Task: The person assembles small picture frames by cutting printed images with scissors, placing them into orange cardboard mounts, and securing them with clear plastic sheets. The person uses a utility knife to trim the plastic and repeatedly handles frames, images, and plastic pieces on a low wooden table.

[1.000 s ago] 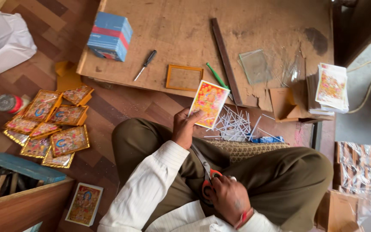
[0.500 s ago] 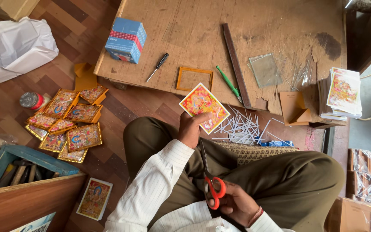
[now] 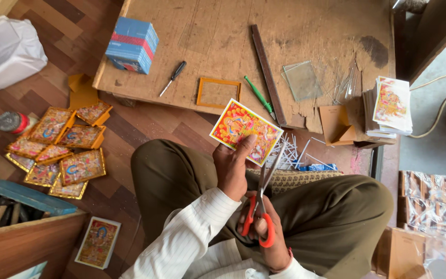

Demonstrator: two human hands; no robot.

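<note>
A bright picture card (image 3: 245, 130) is pinched in the left hand (image 3: 232, 168); red scissors (image 3: 260, 206) are gripped by the right hand (image 3: 269, 235), blades open at its edge. A trim seems underway; a straight snip is needed next

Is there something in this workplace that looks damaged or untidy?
Yes. The front edge of the low wooden work board is chipped and splintered near the long dark wooden ruler. Thin white paper strips lie scattered below it on the floor, beside the colourful printed picture card that the left hand holds.
</note>
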